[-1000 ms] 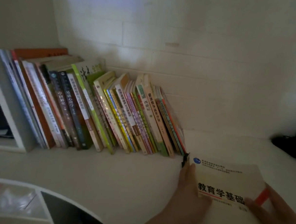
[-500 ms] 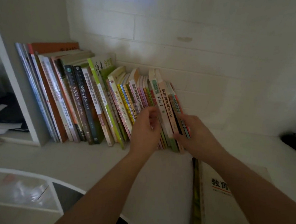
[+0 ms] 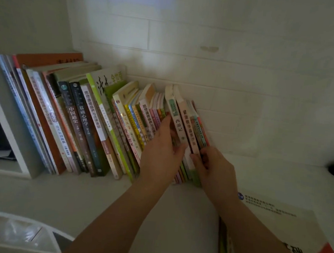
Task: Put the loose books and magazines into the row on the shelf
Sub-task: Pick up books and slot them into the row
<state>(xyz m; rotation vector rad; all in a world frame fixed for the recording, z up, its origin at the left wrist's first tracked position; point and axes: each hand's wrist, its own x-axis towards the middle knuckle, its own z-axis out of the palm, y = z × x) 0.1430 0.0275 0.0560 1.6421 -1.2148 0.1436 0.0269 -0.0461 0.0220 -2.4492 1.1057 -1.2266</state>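
Row [image 3: 95, 121] of books stands on the shelf [image 3: 78, 195], all leaning left against a white divider [image 3: 9, 135]. Right end of row is unsupported.

Left hand [image 3: 161, 155]: fingers straight, flat against the spines mid-right of the row, pressing them leftward. Right hand [image 3: 214, 169]: fingers curled round the last few thin books [image 3: 197, 128] at the right end, gripping them at their near edge. The two hands look to be parting the row there.

Loose book [image 3: 285, 227] lies flat on the shelf, near right, cover up, well apart from the row and touched by neither hand. A second thin one [image 3: 222, 246] seems to lie at its left edge, mostly hidden by the right forearm; not certain.

Risks, judged:
- Gap closes once either hand lets go to fetch the loose book, since the lean pushes everything left.
- End books, thin and unsupported, may topple right or slide out at the foot if released.
- Loose book is large with a soft cover; forcing it into a narrow gap could bend it or drag neighbours out.
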